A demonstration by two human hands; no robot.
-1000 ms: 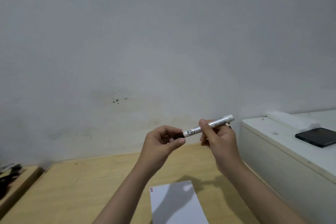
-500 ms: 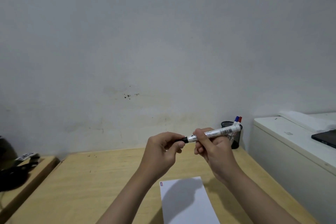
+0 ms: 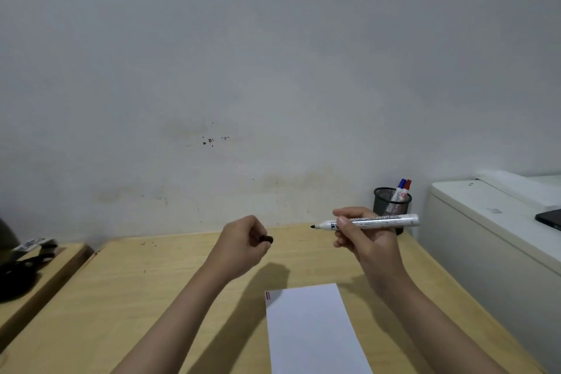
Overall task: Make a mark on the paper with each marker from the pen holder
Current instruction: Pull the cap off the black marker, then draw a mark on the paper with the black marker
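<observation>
Wooden bench [image 3: 127,297] is carrying white paper [image 3: 312,331]; above it your right hand [image 3: 365,240] is pinching an uncapped marker [image 3: 370,221], your left hand [image 3: 243,244] is gripping its black cap [image 3: 267,240].

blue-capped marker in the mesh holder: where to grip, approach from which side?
Pinch the blue-capped marker just below its cap, coming from above. It stands cap-up and leaning right in the pen holder, so only the top clears the rim. The red-capped marker touches its right side, so fingers probably fit best front and back.
</observation>
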